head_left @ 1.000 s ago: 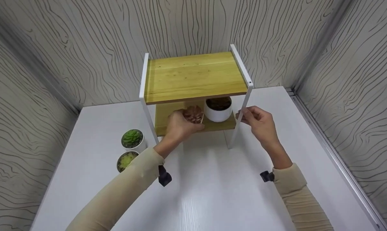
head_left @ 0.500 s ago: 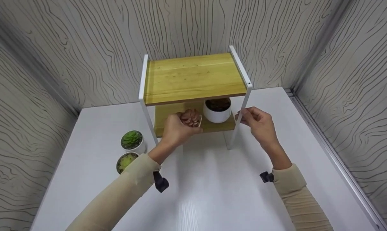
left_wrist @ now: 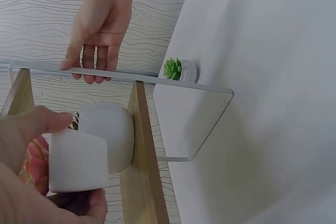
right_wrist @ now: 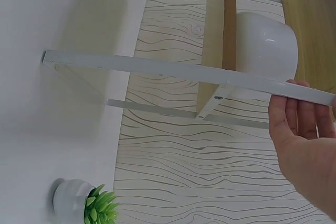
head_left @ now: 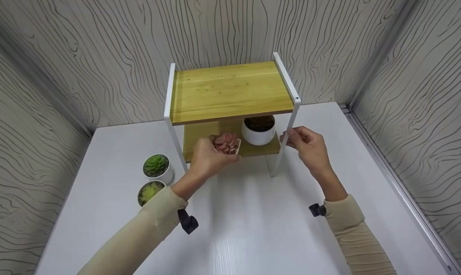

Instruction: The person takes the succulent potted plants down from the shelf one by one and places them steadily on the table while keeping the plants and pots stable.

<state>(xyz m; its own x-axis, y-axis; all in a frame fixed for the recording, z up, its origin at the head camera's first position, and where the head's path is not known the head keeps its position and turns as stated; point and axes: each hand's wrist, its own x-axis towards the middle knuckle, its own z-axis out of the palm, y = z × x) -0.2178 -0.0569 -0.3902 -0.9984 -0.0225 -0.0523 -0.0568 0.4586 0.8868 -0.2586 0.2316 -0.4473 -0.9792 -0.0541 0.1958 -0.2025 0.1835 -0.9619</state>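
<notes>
My left hand (head_left: 209,158) grips a small white pot (left_wrist: 79,161) with a pinkish-red succulent (head_left: 226,143) in it, at the front of the lower shelf board (head_left: 196,131). In the left wrist view the thumb and fingers span the pot, which appears clear of the board. A larger white pot (head_left: 258,136) with dark contents stands to its right on that board. My right hand (head_left: 310,149) holds the white metal side leg (right_wrist: 157,69) of the two-tier shelf, thumb on one face and fingers on the other.
The upper wooden board (head_left: 232,89) overhangs the lower one. Left of the shelf stand a potted green succulent (head_left: 156,166) and a yellow-green potted plant (head_left: 150,192). Another green succulent (right_wrist: 101,205) in a white pot is on the table beyond the right side. Patterned walls (head_left: 230,30) enclose the table.
My left hand has drawn the small succulent pot slightly left and toward me, away from the larger pot. My right hand has stayed on the shelf leg.
</notes>
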